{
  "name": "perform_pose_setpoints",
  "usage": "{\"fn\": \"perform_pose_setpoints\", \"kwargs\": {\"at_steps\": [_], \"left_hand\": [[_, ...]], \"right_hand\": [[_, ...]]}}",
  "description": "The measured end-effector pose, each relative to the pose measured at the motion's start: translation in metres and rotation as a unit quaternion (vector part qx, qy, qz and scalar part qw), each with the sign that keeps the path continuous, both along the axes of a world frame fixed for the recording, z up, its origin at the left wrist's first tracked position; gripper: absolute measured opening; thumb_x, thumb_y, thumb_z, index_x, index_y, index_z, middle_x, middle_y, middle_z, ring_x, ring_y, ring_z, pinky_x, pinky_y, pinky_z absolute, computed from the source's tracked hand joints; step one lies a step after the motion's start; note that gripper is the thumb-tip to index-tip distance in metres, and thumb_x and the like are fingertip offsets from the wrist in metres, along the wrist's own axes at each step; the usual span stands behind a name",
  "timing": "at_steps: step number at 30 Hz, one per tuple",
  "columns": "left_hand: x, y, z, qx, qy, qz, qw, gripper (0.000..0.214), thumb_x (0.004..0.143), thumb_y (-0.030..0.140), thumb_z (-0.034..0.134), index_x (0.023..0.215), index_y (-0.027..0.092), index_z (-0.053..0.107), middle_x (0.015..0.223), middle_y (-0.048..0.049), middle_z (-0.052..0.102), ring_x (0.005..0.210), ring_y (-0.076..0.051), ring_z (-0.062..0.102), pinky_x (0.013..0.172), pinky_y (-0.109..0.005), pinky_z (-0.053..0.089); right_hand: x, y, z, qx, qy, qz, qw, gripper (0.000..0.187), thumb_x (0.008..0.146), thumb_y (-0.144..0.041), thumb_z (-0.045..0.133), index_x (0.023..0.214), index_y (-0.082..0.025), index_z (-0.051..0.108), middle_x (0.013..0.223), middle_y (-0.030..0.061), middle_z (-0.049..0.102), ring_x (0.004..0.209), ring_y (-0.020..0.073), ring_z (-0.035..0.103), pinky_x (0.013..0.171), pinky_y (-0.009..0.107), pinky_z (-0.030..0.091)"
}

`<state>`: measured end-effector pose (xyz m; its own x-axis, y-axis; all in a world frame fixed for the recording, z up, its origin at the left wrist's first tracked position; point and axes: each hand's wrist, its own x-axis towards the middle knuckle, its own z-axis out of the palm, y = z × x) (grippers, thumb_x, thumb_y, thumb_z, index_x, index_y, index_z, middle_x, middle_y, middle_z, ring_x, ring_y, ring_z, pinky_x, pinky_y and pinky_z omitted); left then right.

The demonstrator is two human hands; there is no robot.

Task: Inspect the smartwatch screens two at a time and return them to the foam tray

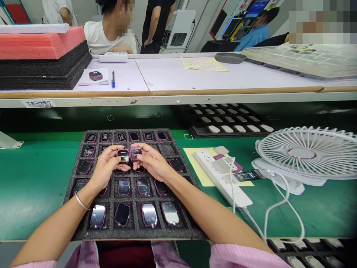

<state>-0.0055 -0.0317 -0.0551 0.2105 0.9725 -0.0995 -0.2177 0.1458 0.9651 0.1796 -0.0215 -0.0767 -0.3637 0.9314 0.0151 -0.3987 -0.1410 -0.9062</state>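
left watch [123, 156] is pinched in left hand [107, 166] | right watch [135, 154] is clamped in right hand [153, 160] | both are held side by side over tray [134, 234] | judged light, stiff, slick-faced, fragile | best gripped edgewise by fingertips

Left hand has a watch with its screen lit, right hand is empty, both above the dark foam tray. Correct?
Not quite: the right hand isn't empty. The head view shows it holding a second watch. The rest stands: the left hand has a watch with its screen lit, and both hands are above the dark foam tray.
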Motion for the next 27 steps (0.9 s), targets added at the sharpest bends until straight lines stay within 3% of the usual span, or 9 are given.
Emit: {"fn": "perform_pose_setpoints", "kwargs": {"at_steps": [9, 17, 21, 23, 24, 26, 27], "left_hand": [[0.004, -0.002, 0.002, 0.003, 0.03, 0.018, 0.999, 0.039, 0.075, 0.028, 0.071, 0.11, 0.017, 0.059, 0.093, -0.0015, 0.067, 0.059, -0.013, 0.07, 0.058, -0.026, 0.059], [0.001, 0.003, -0.003, 0.03, 0.041, 0.009, 0.999, 0.051, 0.075, 0.02, 0.067, 0.125, 0.019, 0.058, 0.111, -0.0068, 0.066, 0.067, -0.013, 0.071, 0.069, -0.028, 0.058], [0.006, -0.011, 0.019, 0.062, 0.024, 0.006, 0.998, 0.062, 0.068, 0.01, 0.072, 0.127, 0.023, 0.058, 0.107, -0.0051, 0.066, 0.074, -0.011, 0.067, 0.069, -0.022, 0.055], [0.009, -0.032, 0.039, 0.068, -0.025, -0.057, 0.996, 0.062, 0.066, 0.005, 0.074, 0.124, 0.026, 0.062, 0.102, -0.0038, 0.067, 0.086, -0.013, 0.066, 0.072, -0.019, 0.053], [0.011, -0.045, 0.048, 0.063, -0.063, -0.122, 0.989, 0.061, 0.066, 0.005, 0.075, 0.121, 0.028, 0.065, 0.097, -0.0029, 0.068, 0.086, -0.014, 0.066, 0.069, -0.019, 0.053], [0.011, -0.07, 0.063, 0.006, -0.115, -0.282, 0.953, 0.066, 0.062, 0.008, 0.081, 0.121, 0.032, 0.066, 0.093, -0.0038, 0.068, 0.08, -0.016, 0.067, 0.064, -0.021, 0.053], [0.01, -0.08, 0.068, -0.004, -0.143, -0.329, 0.934, 0.065, 0.06, 0.013, 0.085, 0.12, 0.031, 0.067, 0.089, -0.005, 0.068, 0.076, -0.017, 0.067, 0.06, -0.022, 0.053]], "right_hand": [[-0.002, 0.0, 0.001, 0.015, -0.032, -0.011, 0.999, 0.036, 0.079, -0.032, 0.074, 0.111, -0.022, 0.062, 0.082, -0.0017, 0.066, 0.058, 0.0111, 0.062, 0.058, 0.027, 0.047], [-0.001, -0.001, 0.001, 0.014, -0.018, -0.015, 1.0, 0.041, 0.074, -0.018, 0.072, 0.113, -0.022, 0.06, 0.084, -0.0016, 0.065, 0.062, 0.0114, 0.063, 0.062, 0.027, 0.047], [-0.001, 0.002, -0.001, 0.019, -0.014, -0.025, 0.999, 0.042, 0.075, -0.017, 0.071, 0.116, -0.023, 0.06, 0.087, -0.0002, 0.067, 0.064, 0.0116, 0.063, 0.062, 0.026, 0.047], [-0.002, 0.003, 0.0, 0.022, -0.013, -0.02, 0.999, 0.047, 0.076, -0.019, 0.073, 0.12, -0.025, 0.059, 0.097, 0.002, 0.068, 0.07, 0.0126, 0.065, 0.066, 0.027, 0.05], [-0.003, 0.002, 0.001, 0.026, -0.013, -0.013, 0.999, 0.05, 0.077, -0.02, 0.075, 0.123, -0.027, 0.059, 0.103, 0.0033, 0.068, 0.074, 0.0136, 0.067, 0.069, 0.028, 0.051], [-0.004, -0.005, 0.009, 0.039, -0.009, 0.007, 0.999, 0.054, 0.078, -0.023, 0.076, 0.128, -0.028, 0.057, 0.109, 0.0049, 0.067, 0.079, 0.0157, 0.069, 0.074, 0.031, 0.053], [-0.004, -0.012, 0.015, 0.049, -0.003, 0.024, 0.998, 0.055, 0.079, -0.024, 0.077, 0.13, -0.029, 0.056, 0.109, 0.0051, 0.067, 0.078, 0.0163, 0.07, 0.075, 0.032, 0.054]]}}
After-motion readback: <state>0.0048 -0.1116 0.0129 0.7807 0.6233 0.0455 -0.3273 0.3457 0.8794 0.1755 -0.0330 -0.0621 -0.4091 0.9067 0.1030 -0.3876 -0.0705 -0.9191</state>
